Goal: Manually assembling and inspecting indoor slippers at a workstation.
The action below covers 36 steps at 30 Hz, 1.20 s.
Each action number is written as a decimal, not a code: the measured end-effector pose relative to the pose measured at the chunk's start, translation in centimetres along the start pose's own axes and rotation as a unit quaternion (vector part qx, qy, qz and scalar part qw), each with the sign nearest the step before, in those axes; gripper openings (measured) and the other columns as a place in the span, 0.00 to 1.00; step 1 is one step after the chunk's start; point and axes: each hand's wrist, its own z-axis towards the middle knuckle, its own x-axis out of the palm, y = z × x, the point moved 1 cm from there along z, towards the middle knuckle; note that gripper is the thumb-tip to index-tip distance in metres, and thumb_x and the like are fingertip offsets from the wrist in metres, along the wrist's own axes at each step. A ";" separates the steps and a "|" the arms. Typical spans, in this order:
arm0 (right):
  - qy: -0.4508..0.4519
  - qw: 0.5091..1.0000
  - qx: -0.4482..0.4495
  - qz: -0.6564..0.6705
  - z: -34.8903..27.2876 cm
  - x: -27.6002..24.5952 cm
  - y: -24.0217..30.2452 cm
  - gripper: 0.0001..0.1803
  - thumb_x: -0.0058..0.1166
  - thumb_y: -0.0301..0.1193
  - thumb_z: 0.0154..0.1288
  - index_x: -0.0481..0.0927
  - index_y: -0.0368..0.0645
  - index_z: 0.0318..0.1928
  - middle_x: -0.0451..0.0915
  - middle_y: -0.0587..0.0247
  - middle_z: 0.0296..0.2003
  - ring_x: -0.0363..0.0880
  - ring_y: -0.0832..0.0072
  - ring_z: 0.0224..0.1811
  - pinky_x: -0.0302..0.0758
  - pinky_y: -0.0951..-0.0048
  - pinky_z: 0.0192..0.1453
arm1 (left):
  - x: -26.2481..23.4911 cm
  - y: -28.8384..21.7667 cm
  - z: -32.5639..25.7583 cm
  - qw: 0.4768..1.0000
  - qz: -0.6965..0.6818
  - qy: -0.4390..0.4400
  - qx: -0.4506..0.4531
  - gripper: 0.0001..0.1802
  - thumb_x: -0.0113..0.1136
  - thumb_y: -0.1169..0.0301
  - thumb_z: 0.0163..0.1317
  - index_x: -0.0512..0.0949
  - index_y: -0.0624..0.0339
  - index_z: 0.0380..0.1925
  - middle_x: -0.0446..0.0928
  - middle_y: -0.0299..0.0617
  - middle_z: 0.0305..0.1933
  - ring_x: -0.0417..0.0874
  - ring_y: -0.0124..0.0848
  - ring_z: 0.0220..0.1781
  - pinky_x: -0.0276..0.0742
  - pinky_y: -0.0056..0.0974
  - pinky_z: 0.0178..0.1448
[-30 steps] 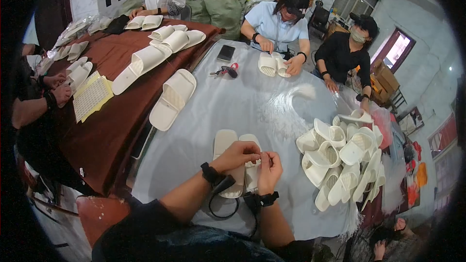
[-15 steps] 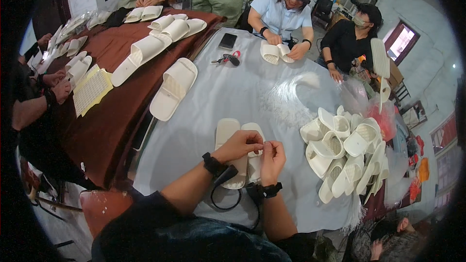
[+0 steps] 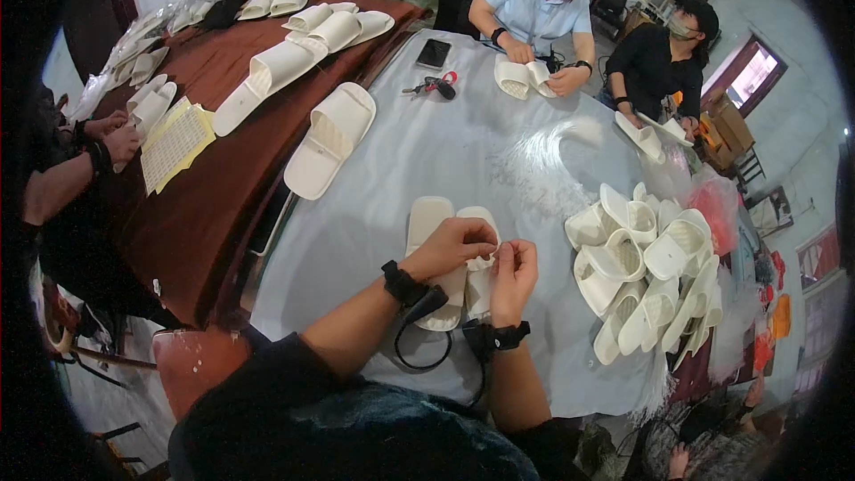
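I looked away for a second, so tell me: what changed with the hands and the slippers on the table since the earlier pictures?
Very little changed. The left hand and right hand stayed together over the pair of white slippers lying side by side on the grey table, fingers working at the straps. Only the head view shifted slightly. The slipper pile to the right, the single slipper further up, the phone and the keys stayed put.

Bare grey surface is lying open at twelve o'clock of the slipper pair, well up to the keys and phone. At three o'clock a heap of slippers is crowding the edge, near the right hand. At ten o'clock a long slipper stack is lying apart, leaving a passable lane between.
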 end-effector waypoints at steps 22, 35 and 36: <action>-0.013 0.995 -0.026 -0.096 0.0 0.3 -0.3 0.07 0.54 0.27 0.71 0.74 0.35 0.39 0.78 0.64 0.29 0.75 0.80 0.31 0.74 0.74 0.37 | 0.7 0.0 0.2 0.994 0.100 -0.036 0.013 0.03 0.60 0.78 0.63 0.79 0.68 0.34 0.81 0.39 0.30 0.81 0.26 0.33 0.77 0.32 0.40; -0.040 0.994 -0.026 -0.102 -0.3 0.2 -1.1 0.09 0.56 0.30 0.71 0.73 0.35 0.38 0.79 0.62 0.29 0.78 0.79 0.30 0.75 0.74 0.37 | 1.1 0.4 -0.2 0.993 0.093 -0.060 0.039 0.03 0.59 0.80 0.61 0.79 0.69 0.34 0.81 0.40 0.28 0.81 0.25 0.32 0.78 0.32 0.39; -0.040 0.992 -0.031 -0.114 -0.2 0.2 -1.1 0.09 0.56 0.29 0.71 0.73 0.35 0.37 0.79 0.62 0.29 0.77 0.79 0.30 0.75 0.74 0.37 | 1.0 0.5 -0.2 0.992 0.096 -0.062 0.046 0.03 0.59 0.80 0.61 0.79 0.69 0.34 0.81 0.41 0.28 0.81 0.25 0.32 0.78 0.33 0.39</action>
